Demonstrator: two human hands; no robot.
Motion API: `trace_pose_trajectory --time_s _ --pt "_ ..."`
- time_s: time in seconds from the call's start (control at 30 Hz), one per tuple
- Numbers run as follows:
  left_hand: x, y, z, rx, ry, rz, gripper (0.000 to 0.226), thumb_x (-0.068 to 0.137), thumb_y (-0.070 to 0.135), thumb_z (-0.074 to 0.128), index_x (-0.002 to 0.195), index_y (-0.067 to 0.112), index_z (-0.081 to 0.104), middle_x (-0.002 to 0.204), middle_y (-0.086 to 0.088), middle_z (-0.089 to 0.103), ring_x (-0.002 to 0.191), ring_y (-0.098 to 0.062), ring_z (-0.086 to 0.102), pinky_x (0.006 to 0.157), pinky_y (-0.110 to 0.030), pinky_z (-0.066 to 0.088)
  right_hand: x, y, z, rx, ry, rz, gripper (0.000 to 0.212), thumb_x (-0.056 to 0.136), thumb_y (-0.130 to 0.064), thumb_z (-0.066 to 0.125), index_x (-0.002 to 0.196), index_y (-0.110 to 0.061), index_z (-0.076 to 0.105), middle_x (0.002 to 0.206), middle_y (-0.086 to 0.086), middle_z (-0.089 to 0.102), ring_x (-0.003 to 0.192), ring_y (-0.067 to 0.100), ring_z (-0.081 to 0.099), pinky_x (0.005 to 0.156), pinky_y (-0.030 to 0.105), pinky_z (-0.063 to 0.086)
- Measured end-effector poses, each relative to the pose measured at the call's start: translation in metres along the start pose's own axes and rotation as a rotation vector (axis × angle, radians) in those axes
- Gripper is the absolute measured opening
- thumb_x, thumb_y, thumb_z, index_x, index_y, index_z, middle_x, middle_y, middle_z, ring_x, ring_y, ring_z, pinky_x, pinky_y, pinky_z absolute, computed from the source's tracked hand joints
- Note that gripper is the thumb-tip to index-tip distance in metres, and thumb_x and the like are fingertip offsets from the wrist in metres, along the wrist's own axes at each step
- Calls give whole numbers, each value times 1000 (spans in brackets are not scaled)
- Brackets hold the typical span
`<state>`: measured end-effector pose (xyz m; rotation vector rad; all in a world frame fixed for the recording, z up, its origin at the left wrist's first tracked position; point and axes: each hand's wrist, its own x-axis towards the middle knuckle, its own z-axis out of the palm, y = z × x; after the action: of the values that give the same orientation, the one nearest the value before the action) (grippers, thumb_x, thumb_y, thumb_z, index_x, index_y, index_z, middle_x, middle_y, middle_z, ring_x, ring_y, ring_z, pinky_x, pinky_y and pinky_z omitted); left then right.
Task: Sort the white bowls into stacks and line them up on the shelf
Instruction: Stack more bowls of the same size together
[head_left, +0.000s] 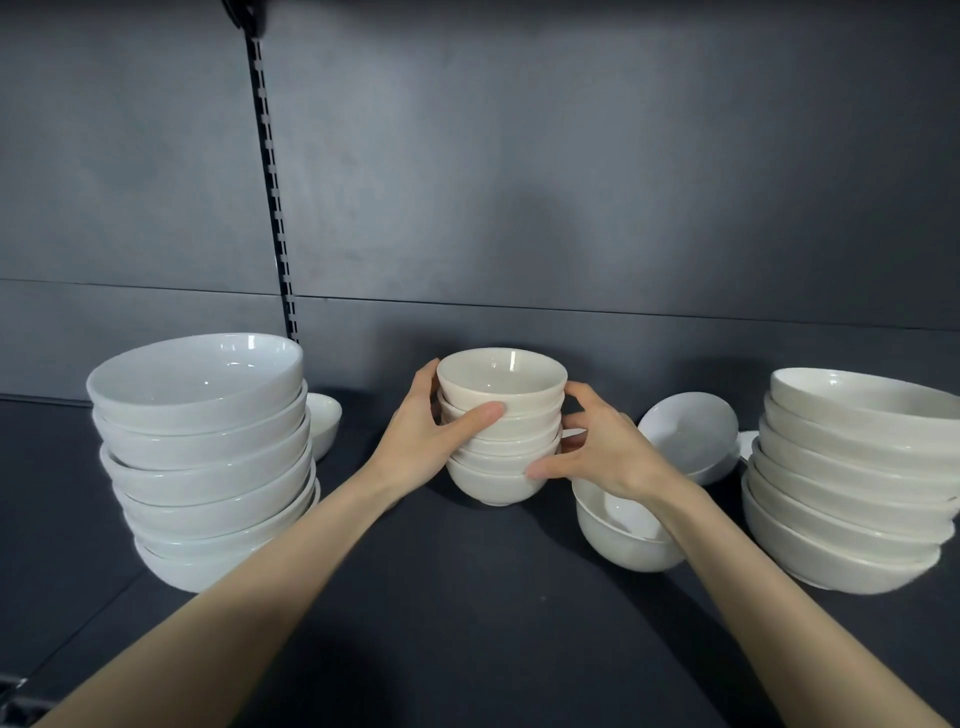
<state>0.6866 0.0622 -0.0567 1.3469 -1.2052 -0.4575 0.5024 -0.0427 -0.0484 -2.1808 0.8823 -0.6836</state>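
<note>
A stack of several small white bowls (501, 395) stands in the middle of the dark shelf (441, 597). My left hand (423, 441) grips its left side, thumb across the front. On the stack's right side my right hand (602, 449) holds it, with fingertips on the lower bowls. A tall stack of large white bowls (208, 457) stands at the left. Another stack of large bowls (852, 488) stands at the right. A loose small bowl (618, 540) sits under my right wrist. Behind my right hand, one bowl lies tilted (688, 434).
A small bowl (324, 421) peeks out behind the left stack. The dark back panel (571, 208) closes the shelf off behind, with a slotted upright rail (272, 182) at the left. Bare shelf surface lies in front of the middle stack.
</note>
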Motion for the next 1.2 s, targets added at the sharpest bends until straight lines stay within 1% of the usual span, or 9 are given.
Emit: trace_pose_trajectory --time_s 0.07,0.27,0.5,0.7,0.8,0.93,1.03,1.1,1.2 --pt "-1 0 0 3 5 9 86 55 60 76 128 35 39 120 23 58 116 -4 57 102 -36 47 0 1 0 -4 8 -2 99 56 -25 91 137 -32 36 115 2 65 96 15 67 97 36 50" --pt "-1 2 -1 18 24 16 103 53 68 77 139 24 39 126 17 59 118 -9 57 102 -41 47 2 1 1 13 14 5 101 55 -22 92 139 -31 36 114 1 66 91 13 69 94 38 52" --pt "0 1 0 19 28 22 83 58 61 76 129 29 47 115 20 64 110 -5 61 99 -39 50 4 4 2 11 8 13 108 46 -37 90 139 -38 35 115 0 66 103 14 64 98 40 50" --pt "-3 2 0 47 13 18 69 63 61 74 121 31 52 112 17 66 107 -8 63 98 -41 50 2 2 2 3 0 15 105 54 -27 91 141 -35 33 117 2 65 102 13 65 99 37 49" --pt "-3 4 -2 67 8 0 71 63 62 75 120 28 51 111 15 67 107 -10 64 97 -42 51 1 0 1 -7 1 13 106 53 -29 91 141 -36 33 115 1 64 105 16 63 99 39 49" --pt "-6 13 -3 132 48 -19 68 58 62 75 114 29 55 108 17 67 103 -7 65 94 -34 52 0 -4 -1 -28 -7 15 102 58 -26 91 142 -31 33 114 1 64 103 17 63 97 38 50" --pt "-14 23 -2 172 95 -26 62 67 46 81 119 29 51 107 18 62 103 -6 62 85 -18 50 -4 -8 -5 -63 -2 4 95 60 -28 89 139 -28 38 108 -2 67 105 17 62 96 40 50" --pt "-18 29 -2 223 141 -19 55 74 34 80 121 25 51 104 17 59 98 -7 61 76 -10 46 -9 -14 -10 -91 13 -7 86 63 -28 88 137 -23 44 107 -2 68 101 15 63 94 35 50" --pt "-25 33 -5 295 210 -17 47 77 29 78 118 15 59 108 5 63 97 -14 63 78 -18 47 -19 -26 -18 -131 28 -44 75 67 -24 86 133 -16 50 113 4 65 95 17 62 87 27 49"
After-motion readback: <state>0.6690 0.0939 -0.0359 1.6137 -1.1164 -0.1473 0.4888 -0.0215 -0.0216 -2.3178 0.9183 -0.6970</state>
